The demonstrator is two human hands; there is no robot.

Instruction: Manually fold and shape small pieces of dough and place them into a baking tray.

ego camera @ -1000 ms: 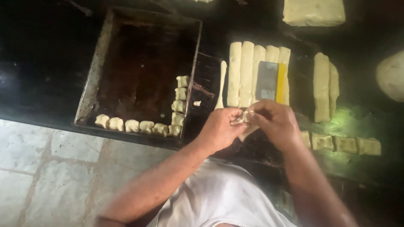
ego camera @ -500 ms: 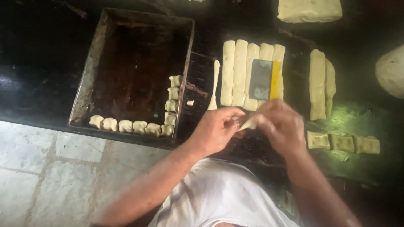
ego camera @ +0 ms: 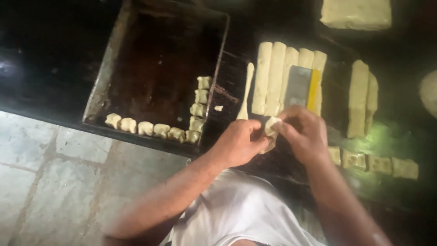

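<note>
Dark baking tray [ego camera: 136,27] with shaped dough pieces [ego camera: 154,130] along two edges

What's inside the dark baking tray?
The baking tray holds shaped dough pieces in an L: one row along its near edge, one column up its right side. The rest is bare; nothing covers it.

Tray [ego camera: 109,73] left of dough strips [ego camera: 273,77]
</note>
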